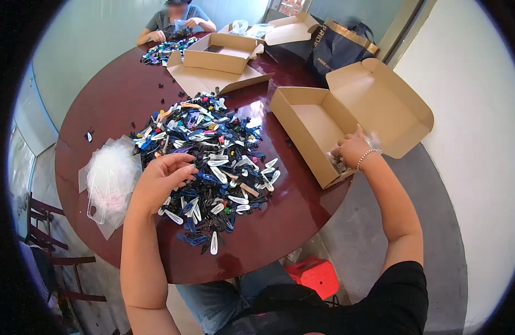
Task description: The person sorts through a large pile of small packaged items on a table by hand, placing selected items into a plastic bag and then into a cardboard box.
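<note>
My left hand (164, 177) hovers over the near left side of a big heap of hair clips (213, 145), its fingers loosely curved and apart. I see nothing held in it. The heap mixes white, black and dark blue snap clips with a few coloured ones. My right hand (353, 149) reaches into the near end of an open cardboard box (302, 131). Its fingers are bent round a clear plastic bag (338, 163) with dark items in it; the fingertips are partly hidden.
A stack of clear plastic bags (109, 178) lies left of the heap. Across the round table (291, 206), a person (176, 25) handles a bag beside another clip pile (162, 53). More cardboard boxes (218, 58) and a dark shopping bag (341, 50) stand at the back. A red stool (316, 276) is below.
</note>
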